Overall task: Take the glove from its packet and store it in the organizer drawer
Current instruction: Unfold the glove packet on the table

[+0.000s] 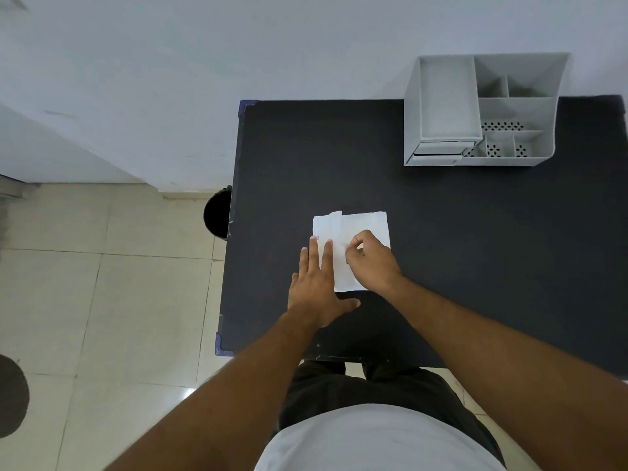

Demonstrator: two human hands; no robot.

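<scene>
A white paper glove packet [365, 224] lies flat near the middle of the black table [458, 239], partly unfolded with a flap raised along its left half. My left hand [317, 283] rests flat on the packet's left part, fingers spread and pressing it down. My right hand [370, 263] is on the packet's right part, thumb and fingers pinched on a paper fold. The glove itself is hidden. The grey organizer [482, 110] stands at the table's far right, its small drawers [438, 153] at the lower left front, seemingly closed.
A black bin [217, 215] stands on the tiled floor against the table's left edge. A white wall runs behind the table. The organizer's open compartments hold nothing visible. My body stands at the table's near edge.
</scene>
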